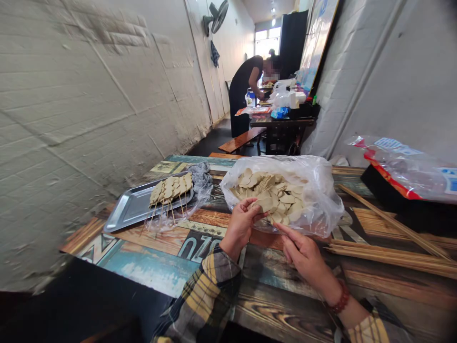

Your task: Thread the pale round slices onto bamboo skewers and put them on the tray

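Note:
My left hand (243,221) pinches a pale, flat oval slice (263,204) above the near edge of an opened clear plastic bag (323,205). A heap of similar slices (285,197) lies inside the bag. My right hand (302,250) is closed close to that slice, its index finger stretched toward it. It seems to pinch a thin bamboo skewer, mostly hidden by the fingers. At the left, skewered slices (171,188) lie side by side on a metal tray (130,209), their sticks jutting over its near edge.
Loose bamboo skewers (389,255) lie at the right, below a black box (382,188) with plastic packaging (410,166) on top. Crumpled plastic (202,183) sits beside the tray. Farther back, a person in dark clothes (246,90) bends over another table (282,122) near a bench (243,139).

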Available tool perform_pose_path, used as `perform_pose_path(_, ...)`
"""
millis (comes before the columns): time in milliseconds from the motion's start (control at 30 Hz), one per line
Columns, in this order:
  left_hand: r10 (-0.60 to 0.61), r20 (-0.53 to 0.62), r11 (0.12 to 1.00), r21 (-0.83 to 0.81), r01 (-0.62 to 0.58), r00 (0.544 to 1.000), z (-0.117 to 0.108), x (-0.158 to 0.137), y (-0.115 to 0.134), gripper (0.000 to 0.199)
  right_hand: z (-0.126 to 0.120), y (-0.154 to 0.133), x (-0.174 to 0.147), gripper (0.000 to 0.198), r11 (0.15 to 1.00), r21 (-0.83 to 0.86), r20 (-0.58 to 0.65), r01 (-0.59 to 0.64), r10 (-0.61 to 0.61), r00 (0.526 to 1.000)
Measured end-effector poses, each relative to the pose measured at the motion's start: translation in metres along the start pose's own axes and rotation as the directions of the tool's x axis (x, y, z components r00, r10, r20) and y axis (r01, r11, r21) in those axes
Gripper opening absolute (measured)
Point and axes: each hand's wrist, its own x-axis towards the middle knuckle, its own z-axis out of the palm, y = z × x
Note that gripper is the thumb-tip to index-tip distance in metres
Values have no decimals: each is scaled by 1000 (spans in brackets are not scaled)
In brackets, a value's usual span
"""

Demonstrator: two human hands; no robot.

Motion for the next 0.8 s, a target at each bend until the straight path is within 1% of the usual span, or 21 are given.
perform_pose_path(167,-8,17,1000,29,8,1000,2,-1,0,37,1,3,1,47,999,15,-3,-30,30,1000)
perform_pose_path(500,43,0,998,52,-43,999,4,-2,0,35,1,2,2,47,1000,-21,-5,-20,20,1000)
perform_pose_path(700,77,6,985,152,-77,997,5,-3,-3,31,2,5,4,45,999,-40,-48,-32,30,998)
perform_pose_path(800,94,13,976,195,-95,995,6,-4,-5,29,3,4,5,41,999,-45,-79,-7,4,997)
